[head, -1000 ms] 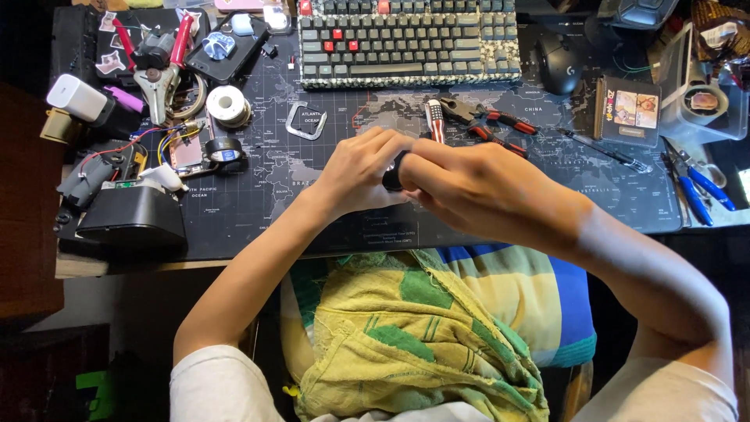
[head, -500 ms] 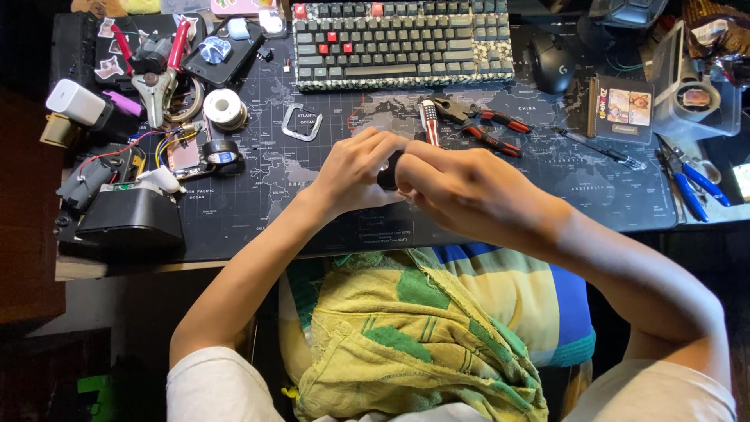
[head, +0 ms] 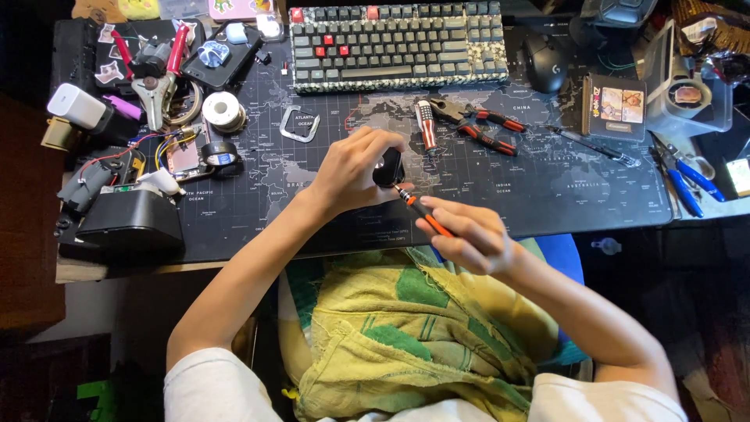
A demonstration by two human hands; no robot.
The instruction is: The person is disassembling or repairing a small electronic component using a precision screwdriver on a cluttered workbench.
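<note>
pliers (head: pixel 478 125) and keyboard (head: pixel 397 43) beyond hands, well apart

Even overhead light falls bright on the surface (head: pixel 547 195) and both forearms; the frame's left and lower corners sink into near-black shadow, focus is sharp, and the edges bow slightly

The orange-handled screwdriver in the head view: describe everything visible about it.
The screwdriver is slim, with an orange and black handle and a short dark shaft. It lies tilted, tip up-left, above the desk mat's front edge. The right hand pinches its handle; its tip meets the small black object gripped by the left hand.
</note>
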